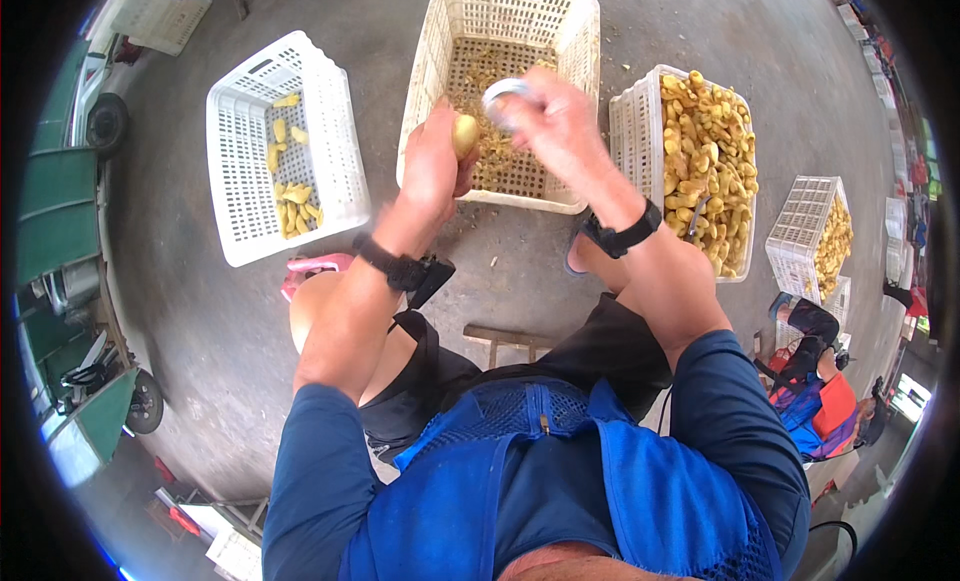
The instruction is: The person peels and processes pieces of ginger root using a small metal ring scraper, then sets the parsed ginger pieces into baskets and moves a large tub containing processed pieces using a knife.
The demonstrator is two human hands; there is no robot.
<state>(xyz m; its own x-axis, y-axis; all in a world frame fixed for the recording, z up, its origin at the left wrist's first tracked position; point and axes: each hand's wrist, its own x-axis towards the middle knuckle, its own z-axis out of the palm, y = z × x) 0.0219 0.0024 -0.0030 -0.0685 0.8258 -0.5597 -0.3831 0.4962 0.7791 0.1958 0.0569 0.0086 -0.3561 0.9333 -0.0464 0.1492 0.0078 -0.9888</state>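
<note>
My left hand (436,157) is closed around a pale yellow, knobbly root or tuber (465,136), above the near left part of a white plastic crate (589,55). Its floor is strewn with brownish yellow scraps. Just right of the root, my right hand (551,123) grips a blurred tool with a white or silvery rounded end (504,99); its kind cannot be told. In the left white crate (225,172) lie several smooth yellow roots (296,194). The right white crate (637,123) is heaped with browner, knobbly roots (705,161), and a curved metal implement (697,217) rests on them.
Another crate (799,224) of yellow pieces stands farther right. Near it a co-worker (817,401) sits low. A wooden stool or bench edge (510,336) shows between my legs. Wheeled vehicles with green panels (64,221) stand at the far left, and more crates (169,18) at the upper left.
</note>
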